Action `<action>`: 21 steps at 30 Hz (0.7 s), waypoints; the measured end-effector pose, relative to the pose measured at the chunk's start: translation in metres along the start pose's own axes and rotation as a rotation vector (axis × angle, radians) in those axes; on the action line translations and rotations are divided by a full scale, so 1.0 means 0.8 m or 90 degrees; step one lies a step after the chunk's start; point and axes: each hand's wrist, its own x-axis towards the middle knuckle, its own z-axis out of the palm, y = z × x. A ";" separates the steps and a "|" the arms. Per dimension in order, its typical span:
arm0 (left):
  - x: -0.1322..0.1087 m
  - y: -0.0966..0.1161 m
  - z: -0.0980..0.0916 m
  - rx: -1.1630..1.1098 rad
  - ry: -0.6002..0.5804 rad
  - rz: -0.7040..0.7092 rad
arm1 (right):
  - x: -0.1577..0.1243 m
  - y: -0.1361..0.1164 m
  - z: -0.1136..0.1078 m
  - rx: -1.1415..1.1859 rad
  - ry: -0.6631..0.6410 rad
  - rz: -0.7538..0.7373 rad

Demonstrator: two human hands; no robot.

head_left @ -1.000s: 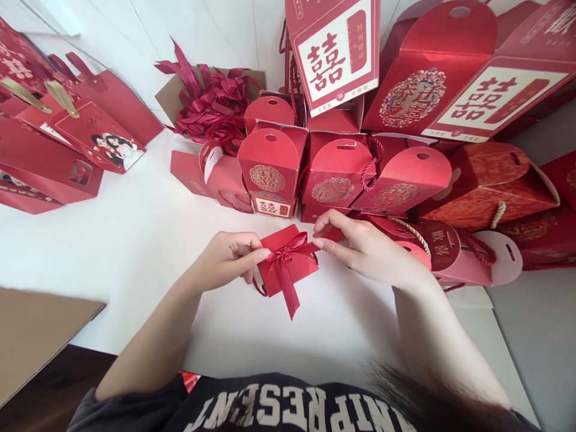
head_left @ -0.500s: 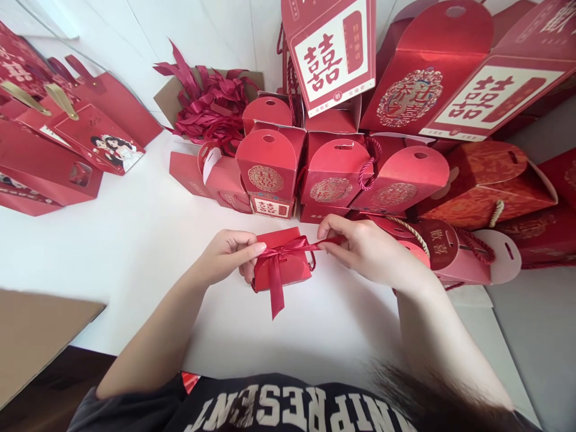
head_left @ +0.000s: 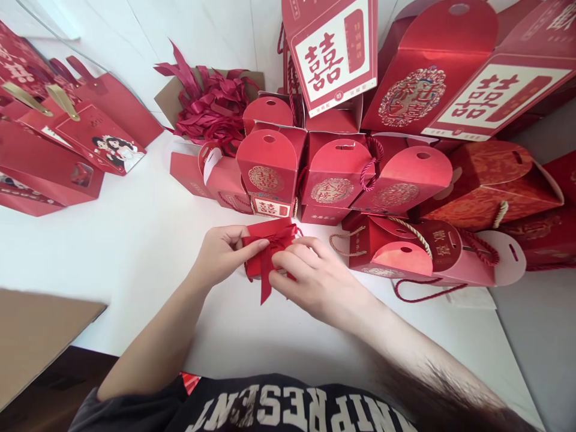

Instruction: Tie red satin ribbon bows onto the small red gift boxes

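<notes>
A small red gift box [head_left: 257, 230] rests on the white table in front of me, with a dark red ribbon [head_left: 266, 282] tied around it in a bow. From the left, my left hand [head_left: 227, 251] pinches the ribbon near the knot, its thumb over the bow and its other fingers along the box's side. My right hand [head_left: 310, 273] is closed over the bow's right part, fingers bent on the ribbon. It covers the box's right half, so its exact hold is partly hidden. One ribbon tail hangs down the front of the box.
Several red gift boxes [head_left: 330, 174] with rope handles stand stacked behind and to the right. An open carton [head_left: 167, 99] holds loose dark red ribbons [head_left: 211, 108]. Red gift bags [head_left: 96, 135] stand at the left. A cardboard flap [head_left: 40, 336] juts over the lower left.
My right hand has moved left, from pulling the ribbon's end out sideways to over the bow. My left hand keeps its hold; the gift box has shifted slightly left and away from me.
</notes>
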 end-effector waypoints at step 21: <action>-0.005 -0.002 0.008 0.153 0.096 0.063 | 0.003 -0.021 0.021 -0.038 0.117 0.037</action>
